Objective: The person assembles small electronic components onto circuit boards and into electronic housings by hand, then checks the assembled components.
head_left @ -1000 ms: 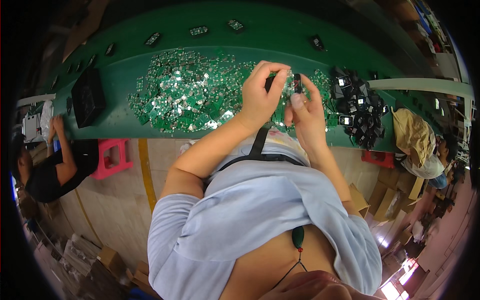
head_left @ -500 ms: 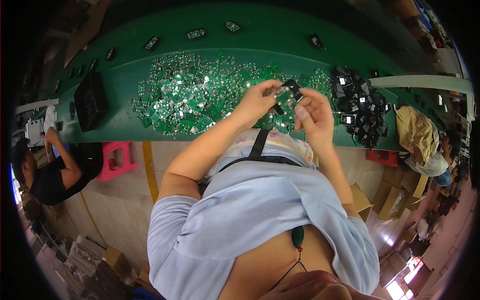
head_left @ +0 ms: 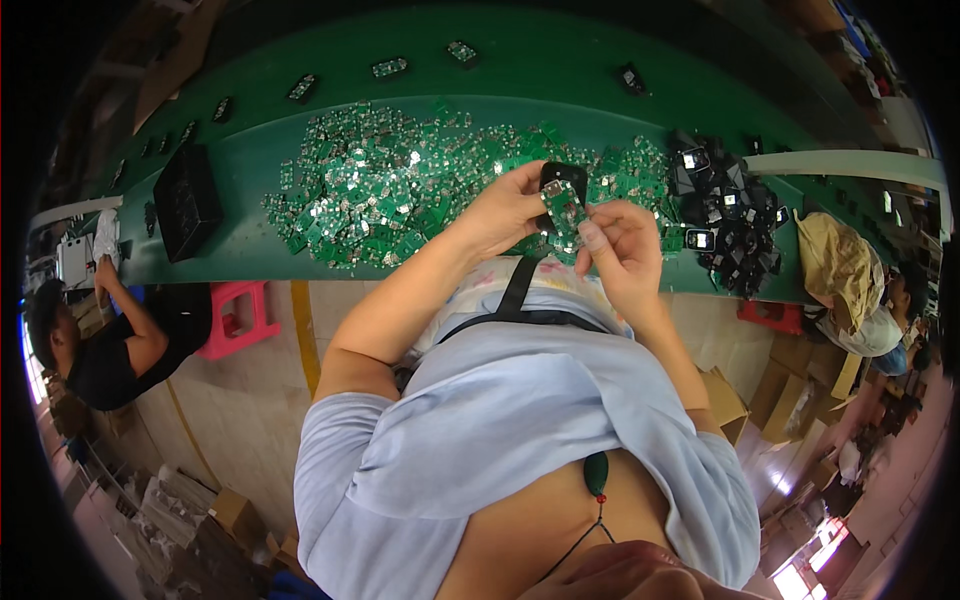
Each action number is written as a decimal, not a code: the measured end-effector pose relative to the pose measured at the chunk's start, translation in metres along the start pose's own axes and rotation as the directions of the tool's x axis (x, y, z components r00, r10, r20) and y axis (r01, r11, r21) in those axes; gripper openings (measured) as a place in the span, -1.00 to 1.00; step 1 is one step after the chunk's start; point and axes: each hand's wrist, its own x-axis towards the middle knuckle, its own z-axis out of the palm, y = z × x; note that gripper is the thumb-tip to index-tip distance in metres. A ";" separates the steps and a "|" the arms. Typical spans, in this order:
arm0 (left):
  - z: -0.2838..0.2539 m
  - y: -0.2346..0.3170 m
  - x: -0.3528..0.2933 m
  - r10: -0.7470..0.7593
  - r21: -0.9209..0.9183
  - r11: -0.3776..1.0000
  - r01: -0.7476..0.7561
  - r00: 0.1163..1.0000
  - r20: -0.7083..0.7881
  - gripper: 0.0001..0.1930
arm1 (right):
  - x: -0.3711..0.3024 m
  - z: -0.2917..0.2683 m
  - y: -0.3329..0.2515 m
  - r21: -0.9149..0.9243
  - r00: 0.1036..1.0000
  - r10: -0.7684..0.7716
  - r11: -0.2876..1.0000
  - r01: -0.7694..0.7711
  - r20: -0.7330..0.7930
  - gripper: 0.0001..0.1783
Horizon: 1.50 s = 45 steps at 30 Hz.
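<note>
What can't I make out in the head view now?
Head view: black casing, partly hidden behind the green circuit board.
Head view: that board's components, too small.
Head view: pile of boards, lower layers covered by upper ones.
Head view: some left hand fingers, behind the casing.

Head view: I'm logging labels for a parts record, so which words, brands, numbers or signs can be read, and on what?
No text can be read anywhere.
Loose green circuit boards: any print is too small to read.
Black casing in the left hand: none legible.
Heaped black casings: too small to tell.
Cardboard boxes: too blurred to tell.
</note>
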 end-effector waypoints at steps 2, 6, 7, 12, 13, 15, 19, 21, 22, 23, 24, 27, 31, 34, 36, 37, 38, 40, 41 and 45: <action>0.000 0.000 0.001 -0.002 0.011 1.000 0.002 1.000 -0.013 -0.71 | -0.001 0.002 -0.003 -0.050 1.000 0.020 0.999 -0.019 0.002 -0.74; 0.008 0.001 0.001 0.021 0.094 0.996 -0.012 0.996 -0.091 -0.70 | 0.008 -0.004 -0.003 -0.616 0.938 -0.307 0.711 0.339 0.162 -0.79; 0.011 0.000 0.001 0.021 0.095 0.995 -0.013 0.996 -0.092 -0.70 | 0.010 -0.005 -0.003 -0.615 0.937 -0.308 0.711 0.340 0.163 -0.79; 0.021 -0.007 -0.001 0.211 0.302 0.944 -0.135 0.948 -0.236 -0.77 | 0.016 -0.008 0.002 -0.707 0.903 -0.420 0.613 0.354 0.088 -0.77; 0.021 -0.011 0.000 0.213 0.303 0.943 -0.136 0.947 -0.239 -0.77 | 0.017 -0.010 0.003 -0.704 0.903 -0.420 0.614 0.356 0.090 -0.77; 0.021 -0.018 0.000 0.334 0.337 0.909 -0.245 0.912 -0.238 -0.81 | 0.019 -0.014 0.004 -0.750 0.881 -0.453 0.533 0.391 0.137 -0.78; 0.033 -0.013 -0.005 0.300 0.306 0.928 -0.213 0.914 -0.273 -0.80 | 0.024 -0.018 0.004 -0.786 0.849 -0.497 0.447 0.427 0.179 -0.82; 0.034 -0.014 -0.005 0.312 0.168 0.946 -0.279 0.924 -0.223 -0.76 | 0.028 -0.016 0.007 -0.726 0.878 -0.478 0.607 0.323 -0.010 -0.87; 0.034 -0.014 -0.004 0.310 0.168 0.946 -0.277 0.923 -0.226 -0.76 | 0.029 -0.016 0.006 -0.724 0.880 -0.476 0.610 0.322 -0.010 -0.87; 0.033 -0.014 -0.004 0.311 0.201 0.942 -0.270 0.927 -0.211 -0.73 | 0.031 -0.017 0.005 -0.730 0.886 -0.464 0.604 0.322 0.007 -0.88; 0.032 -0.014 -0.003 0.310 0.234 0.936 -0.262 0.930 -0.196 -0.71 | 0.032 -0.017 0.003 -0.735 0.892 -0.451 0.597 0.322 0.024 -0.90; 0.030 -0.010 -0.001 0.293 0.290 0.930 -0.226 0.933 -0.211 -0.71 | 0.038 -0.017 -0.003 -0.775 0.889 -0.448 0.529 0.345 0.090 -0.92; 0.028 -0.009 0.004 0.312 0.320 0.918 -0.236 0.926 -0.213 -0.72 | 0.046 -0.022 -0.003 -0.811 0.888 -0.432 0.455 0.366 0.159 -0.89; 0.023 -0.011 0.009 0.353 0.416 0.875 -0.248 0.914 -0.199 -0.73 | 0.054 -0.029 0.000 -0.821 0.856 -0.417 0.341 0.459 0.305 -0.83; 0.020 -0.012 0.014 0.369 0.383 0.882 -0.275 0.908 -0.197 -0.74 | 0.060 -0.033 0.002 -0.811 0.860 -0.370 0.338 0.477 0.351 -0.77; 0.020 -0.013 0.017 0.363 0.381 0.884 -0.269 0.910 -0.200 -0.74 | 0.063 -0.035 0.003 -0.812 0.863 -0.365 0.342 0.473 0.349 -0.77; 0.018 -0.013 0.020 0.351 0.434 0.870 -0.234 0.912 -0.211 -0.74 | 0.065 -0.036 0.006 -0.818 0.869 -0.365 0.346 0.459 0.333 -0.79; 0.016 -0.010 0.027 0.332 0.480 0.856 -0.192 0.916 -0.224 -0.74 | 0.071 -0.038 0.016 -0.826 0.879 -0.358 0.354 0.440 0.315 -0.81; 0.014 -0.008 0.033 0.341 0.469 0.859 -0.205 0.912 -0.226 -0.76 | 0.074 -0.039 0.026 -0.808 0.892 -0.369 0.422 0.412 0.262 -0.76; 0.001 -0.003 0.064 0.334 0.396 0.895 -0.204 0.896 -0.291 -0.82 | 0.089 -0.032 0.026 -0.108 0.974 0.218 0.968 -0.224 -0.066 -0.56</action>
